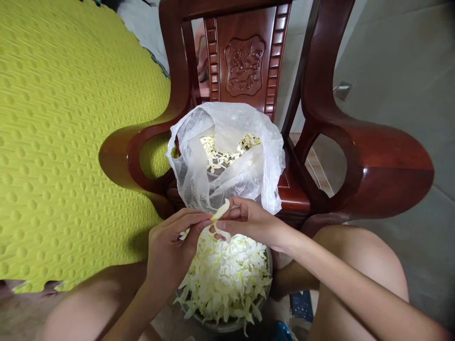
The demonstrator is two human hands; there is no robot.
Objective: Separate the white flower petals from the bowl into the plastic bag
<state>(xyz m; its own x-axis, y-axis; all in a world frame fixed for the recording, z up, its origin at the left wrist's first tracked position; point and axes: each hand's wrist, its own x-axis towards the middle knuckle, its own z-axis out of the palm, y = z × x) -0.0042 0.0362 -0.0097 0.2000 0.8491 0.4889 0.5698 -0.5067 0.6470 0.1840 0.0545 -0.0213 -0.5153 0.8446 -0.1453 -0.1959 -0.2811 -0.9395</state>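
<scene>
Between my two hands is a pale yellow-white flower (222,210) with long petals. My left hand (177,241) pinches it at its yellowish base from the left. The fingertips of my right hand (245,220) close on its petals from the right. Right below my hands stands a round metal bowl (269,277) heaped with similar white petals (227,279). Beyond my hands, an open translucent plastic bag (241,116) rests on the chair seat, with small pale flower pieces (216,158) inside.
A carved dark-red wooden chair (245,61) faces me, its curved armrests on both sides. A yellow textured foam mat (71,132) rises at the left. My bare knees flank the bowl. A blue object (282,331) lies low at the bottom edge.
</scene>
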